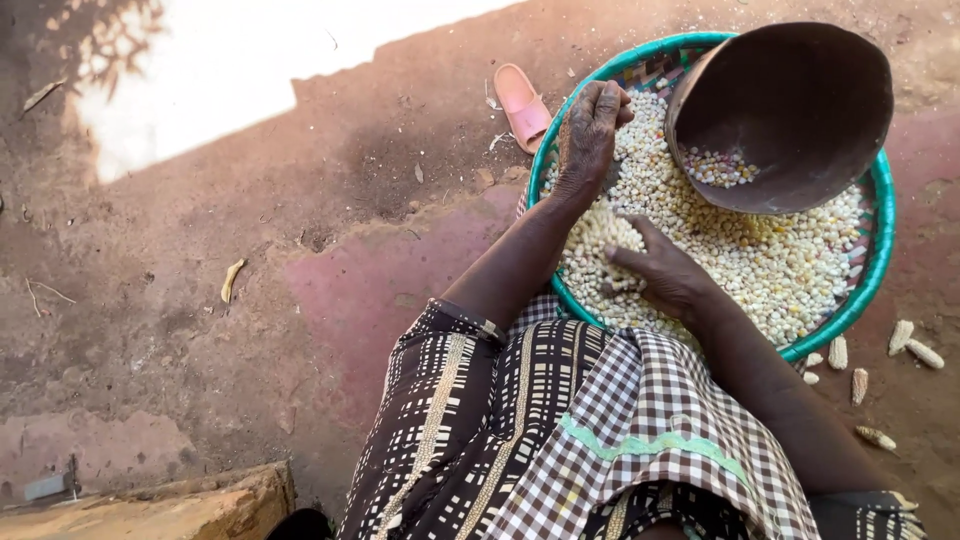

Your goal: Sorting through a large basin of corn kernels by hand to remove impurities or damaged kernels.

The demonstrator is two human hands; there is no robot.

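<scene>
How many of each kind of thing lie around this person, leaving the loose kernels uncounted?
Woven basket tray: 1
Brown bowl: 1
Pink sandal: 1
Bare cobs on the ground: about 6
Cob in the right hand, below the left hand: 1
Total: about 10

Single head cam only, no second view overlapping. It's looking steeply down from the wearer's head, facing forward over the lap, sitting close to the basket (880,240) at upper right, with earth floor (200,300) filling the left.
</scene>
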